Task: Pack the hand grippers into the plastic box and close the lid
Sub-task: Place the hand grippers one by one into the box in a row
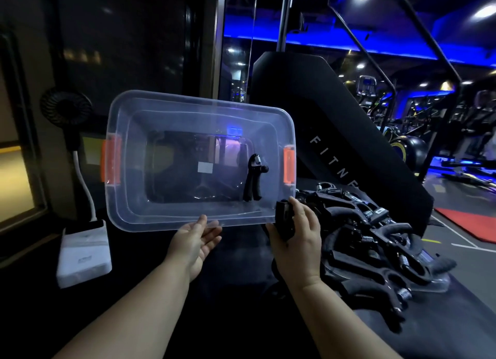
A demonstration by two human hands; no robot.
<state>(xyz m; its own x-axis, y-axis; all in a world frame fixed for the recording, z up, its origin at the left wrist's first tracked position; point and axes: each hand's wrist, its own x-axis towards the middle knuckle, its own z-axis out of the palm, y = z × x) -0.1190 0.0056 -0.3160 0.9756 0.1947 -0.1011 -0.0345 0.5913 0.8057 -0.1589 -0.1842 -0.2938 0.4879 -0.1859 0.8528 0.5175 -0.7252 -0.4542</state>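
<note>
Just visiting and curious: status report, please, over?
Left hand open at plastic box rim. Right hand holds a hand gripper by box corner. Second gripper inside; pile waiting. Nothing blocks the box.

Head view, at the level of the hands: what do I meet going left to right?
White block → left hand → right hand gripping a hand gripper → pile of hand grippers.
</note>
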